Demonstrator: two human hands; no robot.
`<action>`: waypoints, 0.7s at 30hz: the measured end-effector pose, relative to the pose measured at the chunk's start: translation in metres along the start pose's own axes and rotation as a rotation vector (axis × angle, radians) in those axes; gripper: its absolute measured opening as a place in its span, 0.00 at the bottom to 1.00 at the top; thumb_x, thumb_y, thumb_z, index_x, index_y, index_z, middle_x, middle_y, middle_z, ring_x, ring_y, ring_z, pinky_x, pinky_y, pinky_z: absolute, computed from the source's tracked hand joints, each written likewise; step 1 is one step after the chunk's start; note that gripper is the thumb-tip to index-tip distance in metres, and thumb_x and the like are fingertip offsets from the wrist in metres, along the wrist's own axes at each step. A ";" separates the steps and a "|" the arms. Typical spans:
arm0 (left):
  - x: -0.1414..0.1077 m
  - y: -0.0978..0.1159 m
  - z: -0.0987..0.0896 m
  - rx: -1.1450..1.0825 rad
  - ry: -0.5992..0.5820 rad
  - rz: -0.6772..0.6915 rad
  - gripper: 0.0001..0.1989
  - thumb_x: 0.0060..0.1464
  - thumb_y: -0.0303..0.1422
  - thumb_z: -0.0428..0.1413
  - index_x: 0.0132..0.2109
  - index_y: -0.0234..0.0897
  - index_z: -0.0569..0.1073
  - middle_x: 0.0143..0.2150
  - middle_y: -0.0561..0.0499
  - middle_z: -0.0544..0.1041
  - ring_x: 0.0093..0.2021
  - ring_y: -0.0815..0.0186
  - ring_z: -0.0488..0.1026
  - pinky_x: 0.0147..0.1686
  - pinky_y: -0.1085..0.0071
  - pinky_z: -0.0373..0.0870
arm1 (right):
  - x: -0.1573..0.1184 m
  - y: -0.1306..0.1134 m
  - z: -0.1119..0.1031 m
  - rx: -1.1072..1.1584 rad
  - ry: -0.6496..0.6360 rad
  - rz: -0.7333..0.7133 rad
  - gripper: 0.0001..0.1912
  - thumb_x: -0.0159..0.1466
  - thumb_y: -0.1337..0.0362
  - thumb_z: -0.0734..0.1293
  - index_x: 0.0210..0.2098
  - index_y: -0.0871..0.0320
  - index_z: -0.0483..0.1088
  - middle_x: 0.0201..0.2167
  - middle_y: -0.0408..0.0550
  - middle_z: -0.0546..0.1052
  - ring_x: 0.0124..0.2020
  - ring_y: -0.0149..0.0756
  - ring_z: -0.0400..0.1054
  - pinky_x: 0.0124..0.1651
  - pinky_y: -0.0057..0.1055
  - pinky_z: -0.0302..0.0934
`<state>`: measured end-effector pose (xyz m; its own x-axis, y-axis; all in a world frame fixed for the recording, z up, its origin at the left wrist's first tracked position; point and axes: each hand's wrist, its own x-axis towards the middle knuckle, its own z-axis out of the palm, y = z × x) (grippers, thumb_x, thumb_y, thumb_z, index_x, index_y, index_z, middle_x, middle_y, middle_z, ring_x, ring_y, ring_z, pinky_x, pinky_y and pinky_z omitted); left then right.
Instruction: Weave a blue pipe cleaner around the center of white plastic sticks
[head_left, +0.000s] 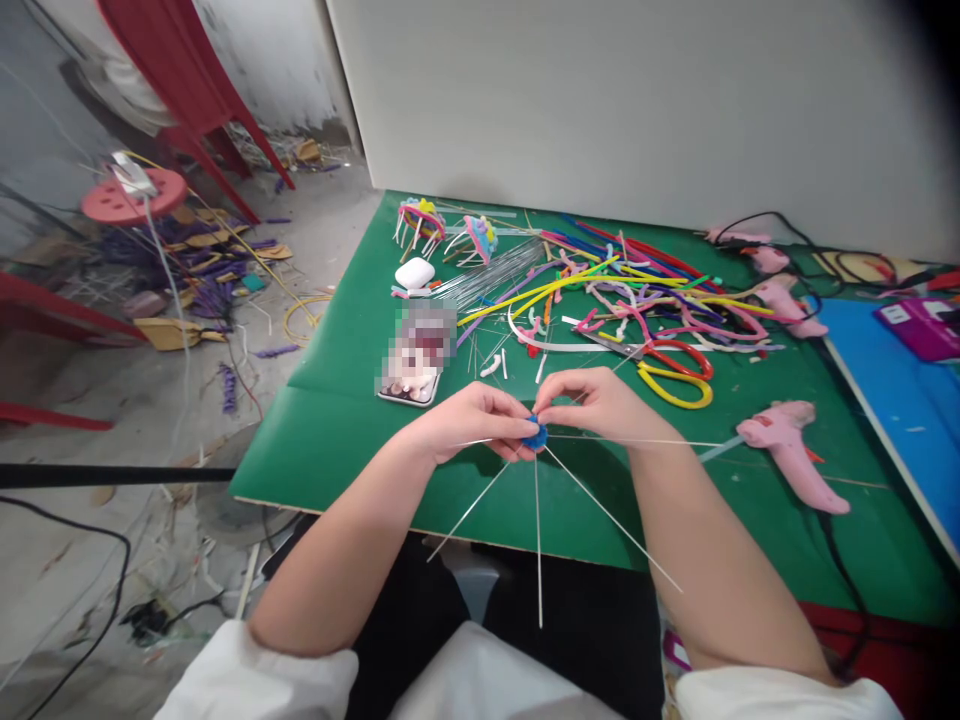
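A small blue fuzzy disc (pixel 538 437), seemingly coiled pipe cleaner, is held over the near edge of the green table. Thin white stems (pixel 538 540) radiate from it, several pointing toward me and out to the sides. My left hand (pixel 480 422) is closed on the disc, thumb on its face. From the other side, my right hand (pixel 589 402) pinches its upper rim; the exact fingertip contact is partly hidden. Beyond my hands lie loose pipe cleaners (pixel 600 275) in many colours and scissors (pixel 679 378) with red and yellow handles.
A pink glue gun (pixel 787 450) lies to the right, its cord trailing off the front. A phone (pixel 416 355), a white case (pixel 414 273), clear thin rods (pixel 495 275) and two colourful stemmed pieces (pixel 422 222) sit at left. A pale panel (pixel 637 100) stands behind.
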<state>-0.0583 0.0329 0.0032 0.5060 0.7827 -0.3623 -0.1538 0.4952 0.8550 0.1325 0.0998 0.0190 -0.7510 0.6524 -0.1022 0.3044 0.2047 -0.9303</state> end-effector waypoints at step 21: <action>0.013 -0.012 0.006 0.077 0.377 0.284 0.11 0.45 0.36 0.62 0.35 0.33 0.76 0.28 0.49 0.77 0.29 0.70 0.76 0.30 0.74 0.73 | 0.002 0.010 -0.003 0.039 0.138 0.032 0.09 0.55 0.58 0.69 0.33 0.55 0.75 0.31 0.45 0.78 0.34 0.34 0.73 0.38 0.32 0.67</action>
<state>-0.0451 0.0351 -0.0094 0.1080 0.9723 -0.2073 -0.1713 0.2236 0.9595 0.1361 0.1053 0.0105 -0.6529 0.7526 -0.0854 0.3023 0.1556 -0.9404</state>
